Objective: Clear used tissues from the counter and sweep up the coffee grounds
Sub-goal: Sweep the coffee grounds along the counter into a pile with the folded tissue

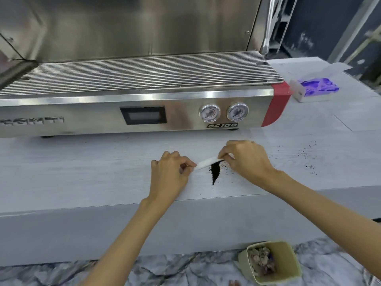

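Note:
A white tissue (206,163) is stretched in a narrow strip between my two hands, low over the pale counter (82,172). My left hand (171,174) pinches its left end and my right hand (247,159) pinches its right end. Just below the strip lies a dark wedge-shaped heap of coffee grounds (215,174), touching the tissue's edge. More loose grounds (309,162) are scattered in specks on the counter to the right.
A steel espresso machine (134,112) with two gauges and a red corner stands right behind my hands. A box of purple gloves (317,87) sits at the back right. A pale green bin (274,263) with crumpled waste stands on the marble floor below the counter edge.

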